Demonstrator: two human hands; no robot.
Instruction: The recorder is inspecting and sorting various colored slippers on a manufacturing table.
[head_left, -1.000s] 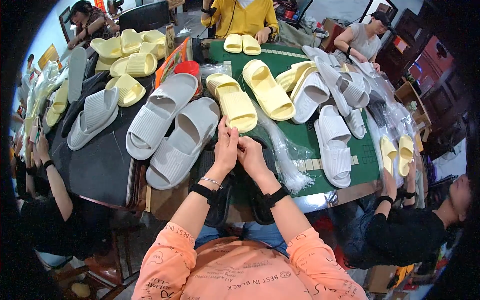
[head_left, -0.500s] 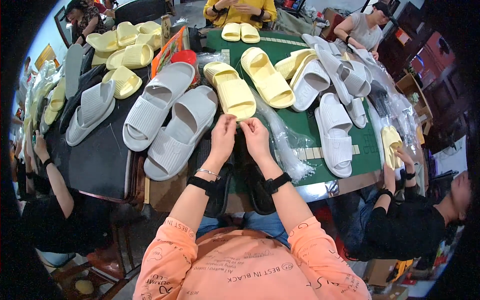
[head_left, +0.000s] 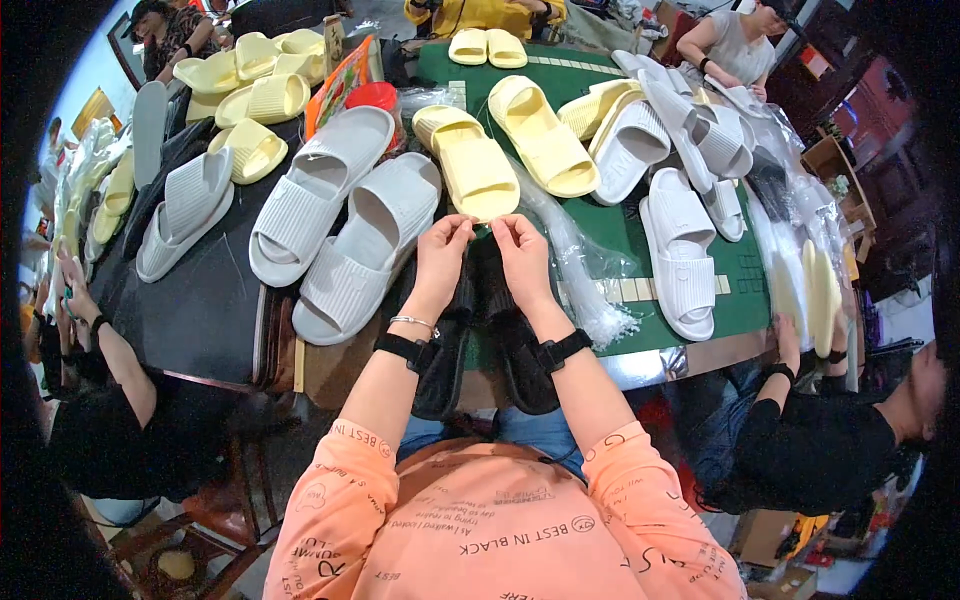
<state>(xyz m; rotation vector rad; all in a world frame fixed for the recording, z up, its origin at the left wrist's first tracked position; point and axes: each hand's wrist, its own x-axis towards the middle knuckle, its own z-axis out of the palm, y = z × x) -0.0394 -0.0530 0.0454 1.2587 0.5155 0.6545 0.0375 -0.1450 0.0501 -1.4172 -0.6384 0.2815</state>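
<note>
My left hand (head_left: 443, 250) and my right hand (head_left: 520, 258) meet at the toe of a yellow slipper (head_left: 484, 172), which lies on the table with its toe toward me. The fingers of both hands are pinched; whatever they hold at the toe is too small to make out. Beside it, to the right, lies a second yellow slipper (head_left: 547, 138). Two large grey slippers (head_left: 322, 195) sit to the left of my left hand. Below my hands, a pair of dark slippers (head_left: 440, 365) is partly hidden by my wrists.
Clear plastic strips (head_left: 585, 290) lie right of my right hand on the green mat (head_left: 640, 220). More grey slippers (head_left: 682, 255) stand farther right, and several yellow ones (head_left: 265, 100) at the back left. A co-worker's hand (head_left: 788, 345) holds pale slippers at the right edge.
The view has shifted slightly, so the table appears higher. My pinched fingertips are a little farther apart at the yellow toe. The co-worker at right has turned the pale slippers edge-on.
</note>
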